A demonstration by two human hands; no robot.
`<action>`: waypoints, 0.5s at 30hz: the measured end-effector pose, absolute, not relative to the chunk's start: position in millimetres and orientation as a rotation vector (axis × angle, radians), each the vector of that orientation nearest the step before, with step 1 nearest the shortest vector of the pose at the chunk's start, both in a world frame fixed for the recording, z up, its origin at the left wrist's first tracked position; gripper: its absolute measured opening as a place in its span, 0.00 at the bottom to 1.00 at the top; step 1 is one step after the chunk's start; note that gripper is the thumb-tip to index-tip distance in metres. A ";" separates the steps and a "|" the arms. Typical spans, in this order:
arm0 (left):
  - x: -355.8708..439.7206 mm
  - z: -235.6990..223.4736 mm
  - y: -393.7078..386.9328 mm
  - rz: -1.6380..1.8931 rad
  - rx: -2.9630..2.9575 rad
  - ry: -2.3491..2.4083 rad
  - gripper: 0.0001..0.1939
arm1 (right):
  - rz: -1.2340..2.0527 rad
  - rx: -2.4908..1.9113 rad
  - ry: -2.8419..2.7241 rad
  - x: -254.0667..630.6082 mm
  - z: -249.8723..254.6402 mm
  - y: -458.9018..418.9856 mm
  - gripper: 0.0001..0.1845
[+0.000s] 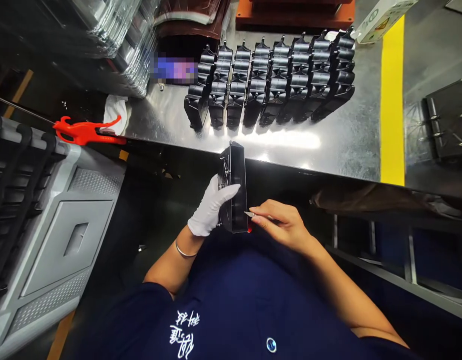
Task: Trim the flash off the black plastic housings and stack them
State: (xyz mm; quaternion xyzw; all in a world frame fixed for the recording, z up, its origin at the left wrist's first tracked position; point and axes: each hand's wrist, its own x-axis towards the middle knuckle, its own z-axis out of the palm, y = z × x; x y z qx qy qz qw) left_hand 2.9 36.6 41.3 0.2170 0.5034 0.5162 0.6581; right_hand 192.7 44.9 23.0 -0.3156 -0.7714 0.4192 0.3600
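Note:
My left hand (211, 206), in a white glove, grips a black plastic housing (236, 186) held upright in front of my body, below the table's edge. My bare right hand (281, 222) pinches a small blade (250, 214) whose tip touches the lower right edge of the housing. A row of several matching black plastic parts (270, 82) stands on the shiny metal table (351, 140) beyond the hands.
A red hand tool (84, 132) and a white cloth (115, 111) lie at the table's left end. A grey crate (54, 225) stands to my left. Wrapped stacks (114, 40) and brown trays (294, 12) sit at the back. A yellow stripe (392, 100) crosses the table at the right.

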 end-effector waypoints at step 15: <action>-13.2 39.0 20.8 0.724 0.637 0.861 0.25 | 0.828 -1.127 -1.944 221.8 34.0 99.5 0.07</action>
